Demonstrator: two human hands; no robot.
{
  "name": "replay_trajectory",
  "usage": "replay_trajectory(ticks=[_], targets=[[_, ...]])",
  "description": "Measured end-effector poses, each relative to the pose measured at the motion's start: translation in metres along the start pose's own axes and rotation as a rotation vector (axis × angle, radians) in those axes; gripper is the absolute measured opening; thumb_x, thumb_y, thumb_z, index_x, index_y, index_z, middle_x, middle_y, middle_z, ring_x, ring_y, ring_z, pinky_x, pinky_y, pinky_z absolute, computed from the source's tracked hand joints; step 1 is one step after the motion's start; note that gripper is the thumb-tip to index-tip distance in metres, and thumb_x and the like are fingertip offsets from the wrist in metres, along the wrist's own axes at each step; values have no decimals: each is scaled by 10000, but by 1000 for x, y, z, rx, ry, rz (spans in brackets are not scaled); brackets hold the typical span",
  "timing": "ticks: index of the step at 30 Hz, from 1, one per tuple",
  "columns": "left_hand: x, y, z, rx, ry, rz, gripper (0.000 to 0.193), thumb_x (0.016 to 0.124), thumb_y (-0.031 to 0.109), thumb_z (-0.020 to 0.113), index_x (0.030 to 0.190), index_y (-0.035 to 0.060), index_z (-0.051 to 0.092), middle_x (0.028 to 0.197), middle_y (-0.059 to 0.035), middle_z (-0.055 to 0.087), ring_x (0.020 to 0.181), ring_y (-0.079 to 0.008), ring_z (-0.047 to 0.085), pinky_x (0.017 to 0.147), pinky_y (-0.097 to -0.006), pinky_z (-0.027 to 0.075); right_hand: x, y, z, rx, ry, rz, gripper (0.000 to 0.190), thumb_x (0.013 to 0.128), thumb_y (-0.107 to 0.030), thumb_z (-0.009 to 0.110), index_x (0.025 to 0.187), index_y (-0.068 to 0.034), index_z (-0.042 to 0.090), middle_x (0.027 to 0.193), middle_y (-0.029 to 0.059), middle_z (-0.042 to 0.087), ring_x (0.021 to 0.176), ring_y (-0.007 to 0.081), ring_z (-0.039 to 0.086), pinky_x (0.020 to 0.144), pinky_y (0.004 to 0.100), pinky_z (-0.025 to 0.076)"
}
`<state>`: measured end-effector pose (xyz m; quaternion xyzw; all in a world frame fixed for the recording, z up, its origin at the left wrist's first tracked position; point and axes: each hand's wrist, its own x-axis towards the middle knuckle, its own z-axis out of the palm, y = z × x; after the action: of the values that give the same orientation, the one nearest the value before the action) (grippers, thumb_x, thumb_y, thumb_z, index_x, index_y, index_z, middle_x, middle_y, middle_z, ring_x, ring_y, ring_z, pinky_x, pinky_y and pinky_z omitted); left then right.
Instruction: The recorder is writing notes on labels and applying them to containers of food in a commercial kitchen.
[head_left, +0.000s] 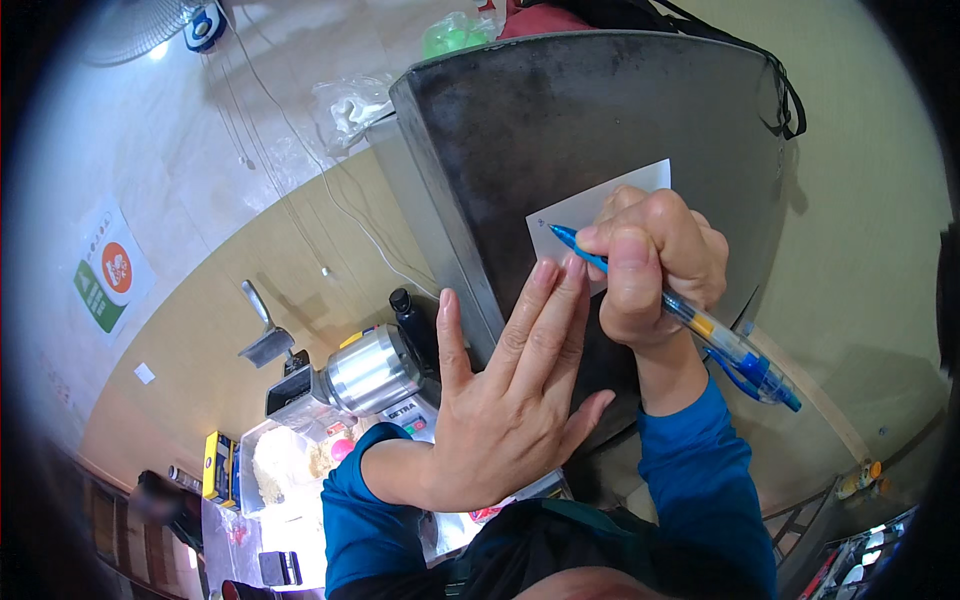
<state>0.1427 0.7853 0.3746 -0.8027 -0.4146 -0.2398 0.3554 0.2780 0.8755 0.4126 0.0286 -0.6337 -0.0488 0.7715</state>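
A white sheet of paper lies at a slant on a dark, worn metal surface. My right hand grips a clear-barrelled ballpoint pen with blue parts, its tip on or just above the paper near a small ink mark at the left corner. My left hand is spread palm down, its middle fingertips on the paper's lower edge, its index finger and thumb apart, with nothing held. Part of the paper is hidden under my right hand.
At lower left are a steel-bodied machine, a black bottle, a metal scoop, a plastic tub of pale powder and a yellow box. White cables hang along the wall. A black strap lies over the metal surface's far edge.
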Motion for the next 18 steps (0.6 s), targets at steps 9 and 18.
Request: replay_trajectory(ticks=[9,18], targets=[[1,1,-1,13,0,-4,656,840,513,576,1259,9,584,1409,-186,444,1365,-298,371,1113,-627,-27,2,-1,-3,-30,-62,-47,183,824,-38,457,673,23,542,520,55,529,427,89,467,426,247,394],[2,2,-4,-6,-12,-12,655,832,490,598,1259,-7,579,1416,-185,432,1367,-303,366,1111,-626,-21,4,-3,0,-6,-17,33,175,799,-55,518,633,-2,502,521,55,498,415,121,458,414,262,394]])
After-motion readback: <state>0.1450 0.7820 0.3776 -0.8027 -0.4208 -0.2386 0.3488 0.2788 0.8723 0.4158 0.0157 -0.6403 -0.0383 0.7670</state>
